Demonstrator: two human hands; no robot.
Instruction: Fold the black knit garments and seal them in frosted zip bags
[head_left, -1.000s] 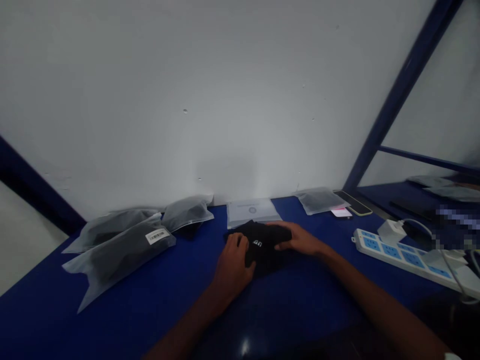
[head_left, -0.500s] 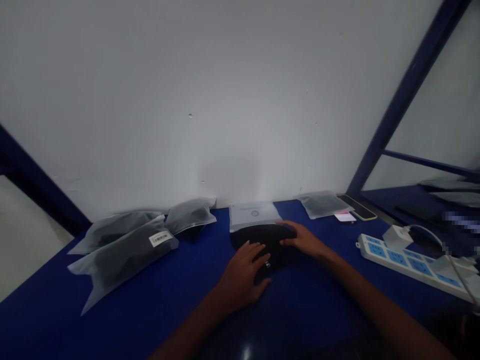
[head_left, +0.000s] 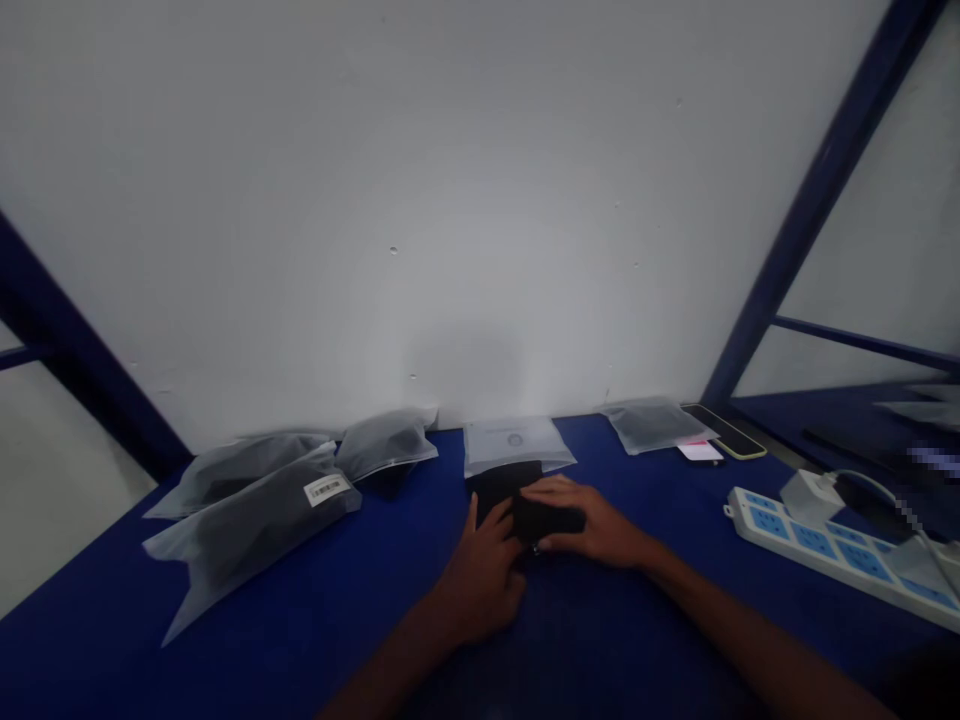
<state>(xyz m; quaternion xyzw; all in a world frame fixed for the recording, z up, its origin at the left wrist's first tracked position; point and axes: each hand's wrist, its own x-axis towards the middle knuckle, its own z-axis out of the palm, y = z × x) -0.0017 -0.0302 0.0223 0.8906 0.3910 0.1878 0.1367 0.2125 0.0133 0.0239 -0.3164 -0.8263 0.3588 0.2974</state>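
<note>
A black piece of soft cloth (head_left: 499, 484) lies on the blue table, its right side folded over. A small shiny piece shows at its near edge; I cannot tell what it is. My left hand (head_left: 484, 575) rests on its near left part, fingers apart and pressing down. On the right, my right hand (head_left: 589, 522) grips the folded part between thumb and fingers. Just beyond the cloth is a flat frosted plastic bag (head_left: 517, 445) with a printed round mark. My fingers hide part of the cloth.
Several frosted bags with dark contents lie at left, including a barcoded bag (head_left: 262, 520). At right are another frosted bag (head_left: 649, 424), a phone (head_left: 727, 432) and a white power strip (head_left: 840, 550) with plugs. A wall (head_left: 480, 200) stands behind the blue table (head_left: 315, 600).
The cloth's right side has been folded inward, so it looks narrower. My right hand has moved nearer to me and closed on the fold. My left hand stays on the cloth's left part.
</note>
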